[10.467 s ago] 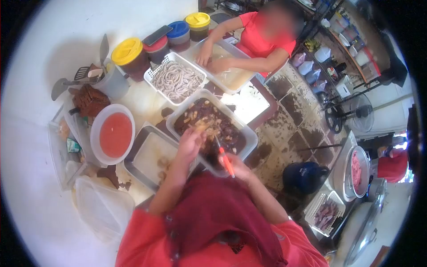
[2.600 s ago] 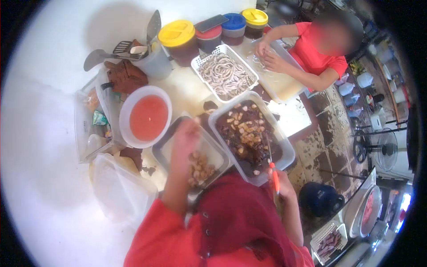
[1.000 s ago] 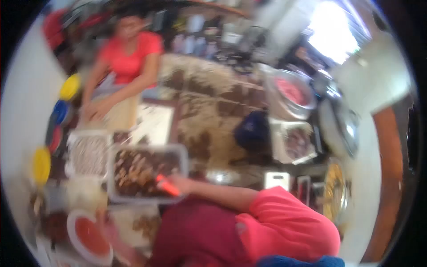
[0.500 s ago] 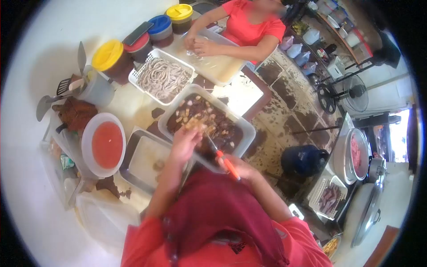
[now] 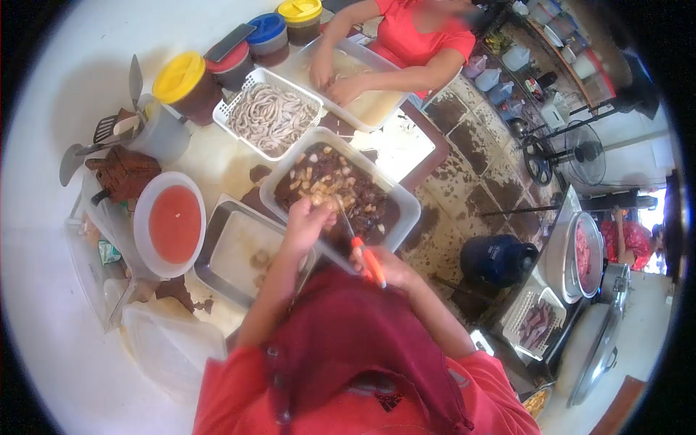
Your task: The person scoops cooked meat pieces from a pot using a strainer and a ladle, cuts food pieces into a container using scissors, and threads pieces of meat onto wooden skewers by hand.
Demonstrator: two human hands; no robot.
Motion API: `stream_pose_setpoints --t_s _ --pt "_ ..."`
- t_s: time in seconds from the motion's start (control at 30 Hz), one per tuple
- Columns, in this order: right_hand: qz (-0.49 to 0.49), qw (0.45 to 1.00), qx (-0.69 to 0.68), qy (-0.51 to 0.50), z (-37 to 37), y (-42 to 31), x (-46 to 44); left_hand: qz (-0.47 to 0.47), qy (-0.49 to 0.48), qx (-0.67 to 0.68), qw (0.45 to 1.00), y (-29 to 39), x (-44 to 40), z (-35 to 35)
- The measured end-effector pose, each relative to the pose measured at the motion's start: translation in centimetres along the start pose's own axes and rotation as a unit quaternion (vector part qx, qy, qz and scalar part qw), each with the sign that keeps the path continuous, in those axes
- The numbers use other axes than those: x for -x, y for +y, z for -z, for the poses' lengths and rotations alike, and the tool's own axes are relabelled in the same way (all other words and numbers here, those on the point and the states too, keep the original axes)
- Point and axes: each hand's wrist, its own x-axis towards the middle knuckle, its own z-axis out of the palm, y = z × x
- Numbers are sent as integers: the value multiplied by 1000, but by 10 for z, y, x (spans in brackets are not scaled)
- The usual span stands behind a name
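My right hand (image 5: pixel 384 265) is closed round the orange handle of a pair of scissors (image 5: pixel 371 262), whose blades point over a clear plastic tub (image 5: pixel 409 214). Dark red pieces (image 5: pixel 366 196) and light tan cut pieces (image 5: pixel 330 177) fill the tub. My left hand (image 5: pixel 310 221) is above its near left part, fingers pinched on a tan piece (image 5: pixel 328 204) beside the blade tips. Left of the tub lies a metal-rimmed tray (image 5: pixel 235 250) with a few tan pieces at its right end, partly behind my left arm.
A bowl of red liquid (image 5: pixel 175 225), a white basket of pale strips (image 5: pixel 272 119) and lidded buckets (image 5: pixel 181 80) stand around. Across the table, a co-worker (image 5: pixel 428 36) has both hands in another tub (image 5: pixel 377 109). A blue gas cylinder (image 5: pixel 496 259) is at right.
Since half a second ago, my left hand has moved slightly, its fingers still near the blades. The co-worker's hands have moved apart and lower. Another person now shows at the far right.
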Motion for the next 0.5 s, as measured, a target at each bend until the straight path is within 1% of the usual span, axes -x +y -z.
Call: stream_pose_setpoints --t_s 0.1,0.23,0.27,0.3,0.37,0.4,0.47,0.5 --pt "1 1000 5 10 0 2 -1 19 -15 -6 1000 -4 -5 5" --pt "-58 998 -8 7 3 3 -2 54 -36 6 998 -11 -14 17" --pt "-70 997 -10 10 3 -8 3 64 -42 14 997 -15 -17 20" --pt "-83 996 -12 13 3 -13 5 77 -40 34 996 -21 -18 21" --pt "-78 995 45 47 4 -4 -4 103 -34 75 991 -27 -19 21" --pt "-74 993 74 64 4 -2 -8 95 -14 129 987 -28 -18 20" --pt "-72 996 -5 48 6 -9 -4 79 23 235 969 -28 -17 16" --pt "-72 996 -43 40 6 -12 -1 73 18 252 965 -27 -17 17"
